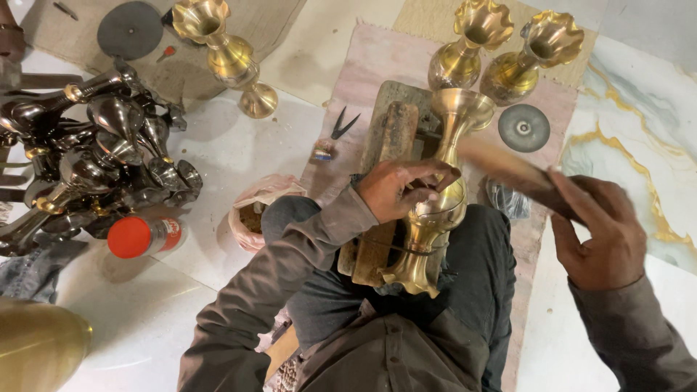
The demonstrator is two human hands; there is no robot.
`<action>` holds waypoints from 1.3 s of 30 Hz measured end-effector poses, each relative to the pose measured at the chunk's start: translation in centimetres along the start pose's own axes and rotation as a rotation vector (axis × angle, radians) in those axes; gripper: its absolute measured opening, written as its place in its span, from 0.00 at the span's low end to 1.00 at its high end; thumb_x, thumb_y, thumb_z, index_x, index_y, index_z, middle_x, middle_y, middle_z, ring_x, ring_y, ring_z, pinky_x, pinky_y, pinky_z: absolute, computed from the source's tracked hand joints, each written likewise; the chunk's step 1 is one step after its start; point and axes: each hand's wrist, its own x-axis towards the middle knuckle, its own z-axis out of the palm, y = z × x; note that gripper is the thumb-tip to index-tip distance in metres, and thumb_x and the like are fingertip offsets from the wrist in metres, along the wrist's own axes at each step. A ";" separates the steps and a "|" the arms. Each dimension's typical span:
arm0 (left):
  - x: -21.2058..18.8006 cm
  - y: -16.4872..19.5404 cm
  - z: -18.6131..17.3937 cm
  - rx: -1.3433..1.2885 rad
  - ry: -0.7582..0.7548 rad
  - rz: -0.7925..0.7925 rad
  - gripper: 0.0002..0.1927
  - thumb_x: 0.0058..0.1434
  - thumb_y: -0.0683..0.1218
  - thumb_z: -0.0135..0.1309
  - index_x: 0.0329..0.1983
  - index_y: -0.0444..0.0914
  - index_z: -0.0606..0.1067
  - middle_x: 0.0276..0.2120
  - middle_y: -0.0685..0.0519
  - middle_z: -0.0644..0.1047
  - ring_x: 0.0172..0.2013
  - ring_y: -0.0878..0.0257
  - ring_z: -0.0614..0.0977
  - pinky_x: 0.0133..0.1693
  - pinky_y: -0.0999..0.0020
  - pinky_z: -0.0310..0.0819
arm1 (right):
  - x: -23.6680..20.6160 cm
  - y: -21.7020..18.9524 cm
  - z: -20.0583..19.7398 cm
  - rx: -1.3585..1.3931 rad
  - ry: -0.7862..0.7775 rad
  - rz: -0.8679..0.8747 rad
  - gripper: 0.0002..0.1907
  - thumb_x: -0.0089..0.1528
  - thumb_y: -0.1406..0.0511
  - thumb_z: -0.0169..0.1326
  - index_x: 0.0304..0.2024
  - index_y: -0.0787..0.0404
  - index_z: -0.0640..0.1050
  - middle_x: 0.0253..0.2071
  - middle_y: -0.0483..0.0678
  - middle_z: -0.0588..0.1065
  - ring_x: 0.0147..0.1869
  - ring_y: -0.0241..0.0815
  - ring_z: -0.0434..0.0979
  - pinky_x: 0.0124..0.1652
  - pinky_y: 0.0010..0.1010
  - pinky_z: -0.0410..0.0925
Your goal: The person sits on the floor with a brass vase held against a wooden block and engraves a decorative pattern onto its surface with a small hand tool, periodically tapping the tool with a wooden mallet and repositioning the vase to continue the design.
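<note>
Three brass vases (pixel 229 54); dark vases (pixel 102 156); scissors (pixel 341 123); red-capped bottle (pixel 141 236).

Four brass vases (pixel 435 210), two grey discs (pixel 523 128), one red-capped bottle (pixel 143 236) and one pair of pliers (pixel 341 125).

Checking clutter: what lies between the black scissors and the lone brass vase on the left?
Bare pale floor separates black scissors from lone brass vase, seen in head view.

A shiny brass vase (pixel 440 196) with a flared mouth and round belly lies tilted across the lap, foot toward the body. A blurred brown wooden stick (pixel 512 173) slants just beside its neck.
</note>
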 end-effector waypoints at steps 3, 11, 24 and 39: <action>-0.6 0.1 0.3 -0.017 -0.005 0.006 0.21 0.64 0.38 0.58 0.61 0.38 0.73 0.47 0.48 0.83 0.47 0.59 0.88 0.46 0.64 0.85 | 0.3 -0.4 -0.2 0.204 0.054 0.130 0.29 0.57 0.73 0.59 0.62 0.61 0.73 0.53 0.57 0.74 0.53 0.55 0.77 0.49 0.43 0.71; -1.7 -0.6 1.0 0.133 0.091 0.139 0.17 0.63 0.35 0.59 0.55 0.35 0.76 0.50 0.46 0.82 0.49 0.56 0.86 0.47 0.62 0.83 | 0.5 -1.5 -0.6 -0.206 -0.002 -0.116 0.26 0.55 0.77 0.61 0.57 0.60 0.79 0.48 0.54 0.77 0.49 0.53 0.79 0.47 0.43 0.73; -3.1 0.7 1.2 0.021 0.196 0.122 0.18 0.64 0.34 0.58 0.57 0.38 0.75 0.48 0.50 0.82 0.49 0.56 0.87 0.48 0.66 0.85 | 0.6 -1.3 -0.9 -0.372 -0.061 -0.291 0.29 0.53 0.78 0.58 0.57 0.55 0.81 0.47 0.52 0.77 0.49 0.53 0.76 0.49 0.45 0.68; -3.5 -0.3 2.4 0.029 0.271 0.042 0.16 0.61 0.32 0.59 0.52 0.35 0.76 0.50 0.46 0.81 0.49 0.53 0.86 0.46 0.65 0.84 | 1.9 -2.3 -1.0 -0.481 -0.113 -0.269 0.29 0.57 0.76 0.58 0.60 0.49 0.79 0.47 0.48 0.76 0.49 0.50 0.76 0.49 0.44 0.69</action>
